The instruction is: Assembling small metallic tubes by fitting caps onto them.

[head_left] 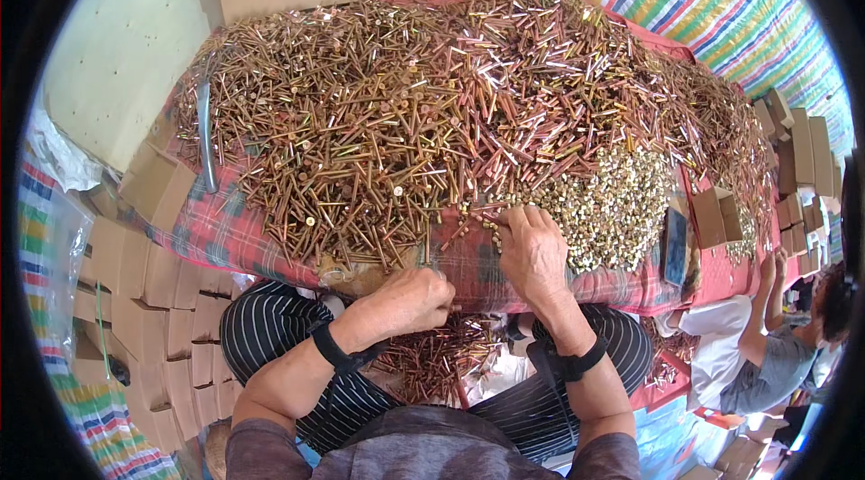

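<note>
Left hand (416,300): fingers curled, at the cloth (482,265) edge; contents hidden, grip cannot be told. Right hand (533,250): fingers bent downward beside the nuts (617,210); fingertip grip cannot be told. Bolts (360,142): slender, coppery metal, heaped beyond both hands. Nuts: small, shiny, brass-coloured. Cloth: plaid, mostly covered.

One left hand (413,301), one right hand (533,246), two black wristbands (332,350), one curved grey strip (206,137); bolts (360,142) and gold-coloured nuts (617,210), too many to count.
</note>
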`<state>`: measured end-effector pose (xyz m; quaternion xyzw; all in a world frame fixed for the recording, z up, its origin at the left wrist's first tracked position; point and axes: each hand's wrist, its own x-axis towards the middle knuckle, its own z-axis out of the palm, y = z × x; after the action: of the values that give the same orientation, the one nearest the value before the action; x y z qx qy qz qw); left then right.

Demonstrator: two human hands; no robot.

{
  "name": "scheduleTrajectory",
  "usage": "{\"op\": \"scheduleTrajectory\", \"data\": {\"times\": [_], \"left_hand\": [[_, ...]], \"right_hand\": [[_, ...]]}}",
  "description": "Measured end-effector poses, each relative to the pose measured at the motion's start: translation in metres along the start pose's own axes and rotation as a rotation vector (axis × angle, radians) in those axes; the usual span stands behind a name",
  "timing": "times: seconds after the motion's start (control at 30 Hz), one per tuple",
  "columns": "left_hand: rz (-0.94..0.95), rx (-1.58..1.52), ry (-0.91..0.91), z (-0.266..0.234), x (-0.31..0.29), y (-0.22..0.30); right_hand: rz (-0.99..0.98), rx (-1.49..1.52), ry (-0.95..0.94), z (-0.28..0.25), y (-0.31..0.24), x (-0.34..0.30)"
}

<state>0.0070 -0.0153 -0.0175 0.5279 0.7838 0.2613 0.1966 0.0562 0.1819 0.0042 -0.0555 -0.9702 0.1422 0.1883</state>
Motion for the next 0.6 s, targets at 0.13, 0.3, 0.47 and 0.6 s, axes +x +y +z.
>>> {"op": "scheduleTrajectory", "data": {"times": [0.13,0.3,0.47,0.6], "left_hand": [[-0.071,-0.139,0.178,-0.004,0.014,-0.003],[-0.344,0.249,0.302,-0.006,0.021,-0.002],[-0.343,0.315,0.347,0.0,0.022,-0.003],[-0.354,0.191,0.561,-0.005,0.026,0.004]], "right_hand": [[0.019,0.036,-0.018,0.001,-0.001,-0.002],[0.046,0.052,-0.048,0.001,0.002,-0.004],[0.053,0.074,-0.032,-0.005,0.0,-0.004],[0.042,0.041,-0.05,-0.005,0.002,-0.006]]}}
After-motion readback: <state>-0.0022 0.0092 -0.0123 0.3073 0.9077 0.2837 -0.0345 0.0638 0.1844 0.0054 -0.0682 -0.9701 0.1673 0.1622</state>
